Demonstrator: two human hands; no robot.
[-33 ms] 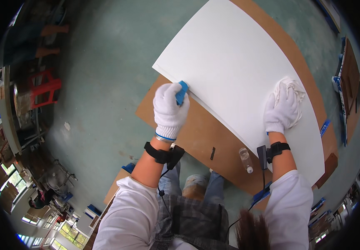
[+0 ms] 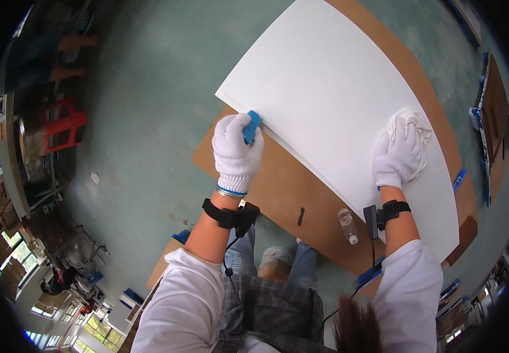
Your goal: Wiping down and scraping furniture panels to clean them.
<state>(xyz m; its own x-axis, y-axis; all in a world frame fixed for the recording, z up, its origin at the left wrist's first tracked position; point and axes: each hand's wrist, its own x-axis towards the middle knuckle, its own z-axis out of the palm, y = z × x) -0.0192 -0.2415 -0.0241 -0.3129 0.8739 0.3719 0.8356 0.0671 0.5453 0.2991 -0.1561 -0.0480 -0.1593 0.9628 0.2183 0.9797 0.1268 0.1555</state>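
A large white panel [image 2: 313, 76] lies over a brown board [image 2: 289, 182]. My left hand [image 2: 236, 147], in a white knitted glove, is closed round a small blue block [image 2: 252, 127]. The block is at the panel's near-left edge; I cannot tell exactly what kind of tool it is. On the panel's right part, my gloved right hand [image 2: 397, 156] rests on a crumpled white cloth [image 2: 424, 130], pressing it to the surface. The fingers lie over the cloth, and its underside is hidden.
A clear bottle [image 2: 347, 225] with a white cap lies on the brown board, and a thin dark strip [image 2: 301, 216] is left of it. A red stool [image 2: 65, 125] stands at the far left. Leaning boards [image 2: 494, 112] are at the right.
My left hand has shifted slightly left and up along the panel's edge with the blue block. The right hand and the cloth have stayed put.
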